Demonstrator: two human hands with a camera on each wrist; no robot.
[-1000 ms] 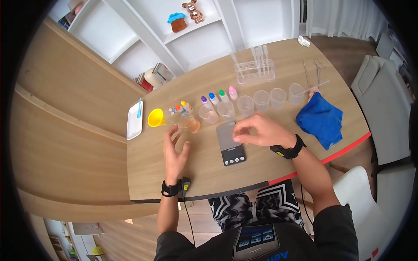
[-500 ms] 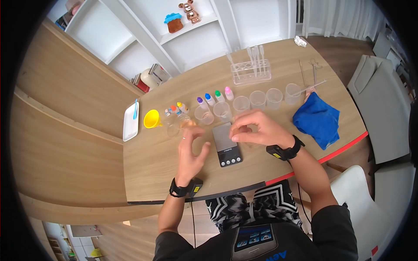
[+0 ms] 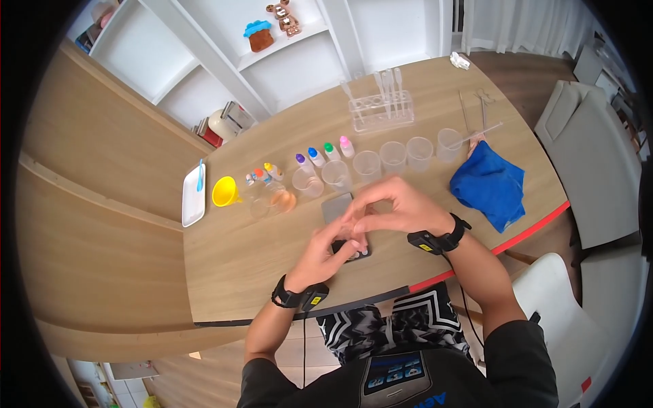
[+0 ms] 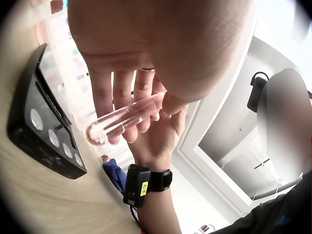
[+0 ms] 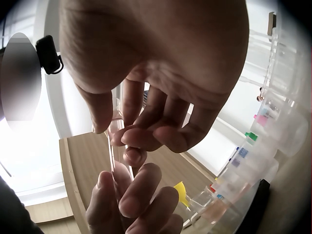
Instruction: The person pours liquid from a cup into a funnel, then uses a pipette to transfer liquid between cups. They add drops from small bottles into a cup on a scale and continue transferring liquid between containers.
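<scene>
In the head view my left hand (image 3: 314,257) and right hand (image 3: 396,209) meet above a kitchen scale (image 3: 336,207). A clear test tube (image 4: 113,123) with a rounded end lies across between them. My right hand pinches the tube (image 5: 117,126) between thumb and fingertips. Farther along it, my left thumb and fingers close round the tube, as the right wrist view shows. The rounded end points out past the left fingers, toward the scale (image 4: 53,139) in the left wrist view. From the head view the hands mostly hide the tube and the scale's buttons.
Several clear plastic cups (image 3: 393,158) stand in a row behind the scale, with colour-capped dropper bottles (image 3: 315,157). A yellow funnel (image 3: 225,192) and white tray (image 3: 194,204) are left. A rack (image 3: 382,119) holds pipettes at the back; a blue cloth (image 3: 490,185) lies right.
My left hand has moved right, away from the cup with orange liquid, to the right hand over the scale, and now grips the tube. The right hand has barely moved.
</scene>
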